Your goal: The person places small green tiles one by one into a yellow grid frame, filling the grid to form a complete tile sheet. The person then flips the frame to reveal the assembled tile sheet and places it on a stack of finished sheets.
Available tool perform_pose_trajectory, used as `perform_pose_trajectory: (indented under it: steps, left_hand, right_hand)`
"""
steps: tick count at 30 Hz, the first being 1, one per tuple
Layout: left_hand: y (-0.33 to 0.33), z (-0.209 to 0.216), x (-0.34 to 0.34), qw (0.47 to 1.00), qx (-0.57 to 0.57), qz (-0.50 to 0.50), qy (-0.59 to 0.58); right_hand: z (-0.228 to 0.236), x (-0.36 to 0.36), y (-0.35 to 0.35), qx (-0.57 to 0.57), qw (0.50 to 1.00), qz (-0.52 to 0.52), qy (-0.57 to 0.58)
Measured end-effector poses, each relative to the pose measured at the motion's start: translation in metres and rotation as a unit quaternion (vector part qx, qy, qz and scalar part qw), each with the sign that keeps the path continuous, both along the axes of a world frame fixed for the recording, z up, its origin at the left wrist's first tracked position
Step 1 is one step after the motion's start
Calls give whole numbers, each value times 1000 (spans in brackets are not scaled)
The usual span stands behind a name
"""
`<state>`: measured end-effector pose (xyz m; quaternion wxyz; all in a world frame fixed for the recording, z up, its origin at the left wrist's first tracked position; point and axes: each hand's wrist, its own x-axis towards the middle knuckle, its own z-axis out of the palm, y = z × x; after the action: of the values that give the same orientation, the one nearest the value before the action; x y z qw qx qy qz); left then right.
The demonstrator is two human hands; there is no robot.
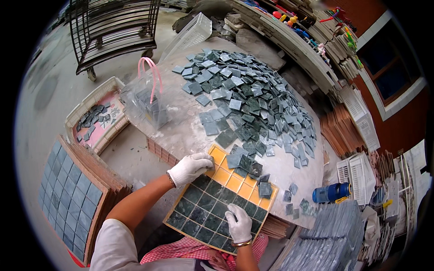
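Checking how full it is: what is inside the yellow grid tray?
The yellow grid tray holds dark green tiles in its near rows; loose tiles cover some far cells, hiding them.

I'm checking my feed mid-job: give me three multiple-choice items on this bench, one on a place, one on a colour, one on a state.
1. Where does the left hand rest?
A. on the tray's far left corner
B. in the plastic bag
C. on the blue bottle

2. What colour are the empty cells of the grid tray?
A. red
B. yellow-orange
C. white

3. How full is the tray?
A. empty
B. wholly full
C. partly full, near rows laid

Answers:
1 A, the gloved left hand lies at the tray's far left corner, beside the loose tiles.
2 B, the bare cells show yellow-orange next to the dark green tiles already set.
3 C, the near rows hold tiles under the right hand, while far cells stay bare or carry loose pieces.
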<state>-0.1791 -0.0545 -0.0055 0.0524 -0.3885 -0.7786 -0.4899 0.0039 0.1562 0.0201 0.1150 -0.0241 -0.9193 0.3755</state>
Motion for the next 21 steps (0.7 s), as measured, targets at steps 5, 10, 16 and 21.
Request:
perform_pose_trajectory:
  steps: [5,10,16,21]
  left_hand:
    - [-9,5,14,996,-79,22,39]
    - [-21,4,12,982,-111,142,-64]
    - [19,12,16,951,-250,183,-5]
    - [15,16,-1,965,-214,149,-16]
  right_hand:
    - [4,19,13,14,1000,-9,5]
    - [1,33,19,-2,1000,-20,-6]
    - [3,32,15,-2,1000,-2,15]
    - [5,42,24,12,1000,-6,27]
